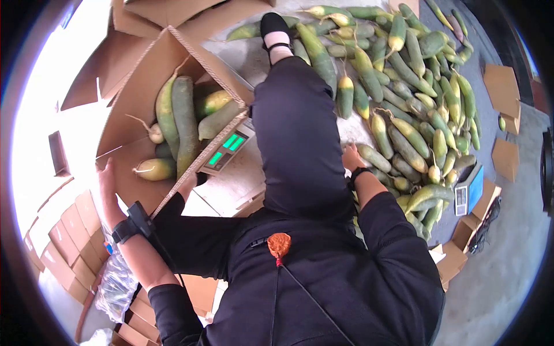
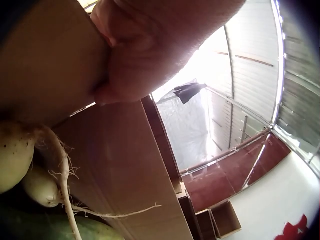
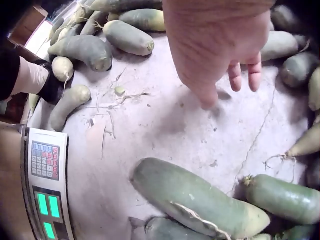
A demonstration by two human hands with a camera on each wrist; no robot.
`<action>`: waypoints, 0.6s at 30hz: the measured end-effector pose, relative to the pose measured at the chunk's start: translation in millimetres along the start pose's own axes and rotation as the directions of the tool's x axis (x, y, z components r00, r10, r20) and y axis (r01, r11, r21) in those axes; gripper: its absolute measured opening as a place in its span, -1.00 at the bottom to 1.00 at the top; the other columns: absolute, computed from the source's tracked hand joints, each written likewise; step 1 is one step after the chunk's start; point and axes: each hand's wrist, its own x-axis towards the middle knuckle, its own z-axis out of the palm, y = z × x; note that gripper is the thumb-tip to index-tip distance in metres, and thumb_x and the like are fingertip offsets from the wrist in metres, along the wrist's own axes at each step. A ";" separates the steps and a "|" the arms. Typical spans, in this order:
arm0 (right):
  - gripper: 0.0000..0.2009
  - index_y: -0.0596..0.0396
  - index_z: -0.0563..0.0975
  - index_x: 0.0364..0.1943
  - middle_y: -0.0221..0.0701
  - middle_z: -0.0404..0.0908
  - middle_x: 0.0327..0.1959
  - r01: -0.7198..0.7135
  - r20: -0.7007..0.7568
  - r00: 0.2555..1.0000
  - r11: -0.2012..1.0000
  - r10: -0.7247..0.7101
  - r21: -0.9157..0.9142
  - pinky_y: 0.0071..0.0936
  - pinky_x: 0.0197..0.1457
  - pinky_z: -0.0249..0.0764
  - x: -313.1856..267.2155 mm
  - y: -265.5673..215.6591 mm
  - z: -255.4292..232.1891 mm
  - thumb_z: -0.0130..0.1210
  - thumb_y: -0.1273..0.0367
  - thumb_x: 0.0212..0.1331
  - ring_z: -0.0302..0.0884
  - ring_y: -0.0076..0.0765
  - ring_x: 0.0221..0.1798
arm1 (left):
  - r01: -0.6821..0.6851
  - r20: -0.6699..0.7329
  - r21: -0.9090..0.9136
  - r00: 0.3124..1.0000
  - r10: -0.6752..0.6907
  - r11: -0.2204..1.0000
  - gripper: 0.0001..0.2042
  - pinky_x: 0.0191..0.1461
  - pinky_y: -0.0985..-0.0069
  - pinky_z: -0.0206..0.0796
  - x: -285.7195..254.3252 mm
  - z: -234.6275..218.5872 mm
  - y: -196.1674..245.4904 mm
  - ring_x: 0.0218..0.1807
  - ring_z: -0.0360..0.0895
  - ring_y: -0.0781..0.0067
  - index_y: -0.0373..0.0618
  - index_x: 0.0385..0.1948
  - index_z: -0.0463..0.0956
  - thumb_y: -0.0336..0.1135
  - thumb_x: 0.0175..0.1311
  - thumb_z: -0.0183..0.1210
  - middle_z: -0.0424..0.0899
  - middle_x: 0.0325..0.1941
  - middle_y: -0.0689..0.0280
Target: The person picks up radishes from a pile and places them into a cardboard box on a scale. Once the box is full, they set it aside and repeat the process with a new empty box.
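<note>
My left hand (image 1: 106,190) grips the side of an open cardboard box (image 1: 130,173); in the left wrist view its thumb (image 2: 120,92) lies against the cardboard. Several green radishes (image 1: 186,124) with long thin roots lie inside the box. The box stands by a scale with lit green digits (image 3: 48,205). My right hand (image 1: 350,158) holds nothing and reaches down near the pile of radishes (image 1: 407,135). In the right wrist view, the right hand (image 3: 220,55) hovers low over the pale floor with fingers pointing down, and a large green radish (image 3: 195,195) lies nearby.
A second scale with a blue top (image 1: 474,187) stands right of the pile. Cardboard pieces (image 1: 502,89) lie on the far right, and stacked boxes (image 1: 72,236) stand at left. My leg (image 1: 300,138) stretches between the box and the pile.
</note>
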 end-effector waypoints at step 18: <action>-0.93 0.05 0.34 -0.44 -0.43 0.38 -0.65 0.393 -0.465 0.725 0.250 0.508 0.885 -0.59 -0.68 0.16 -69.5 52.2 -129.0 -0.06 0.52 0.01 0.23 -0.57 -0.72 | 0.019 0.096 -0.113 0.995 -0.008 0.993 -0.22 0.21 0.37 0.22 -37.1 6.4 37.9 0.16 0.42 0.04 -0.33 0.34 -0.22 -0.07 0.24 0.00 0.45 0.09 -0.16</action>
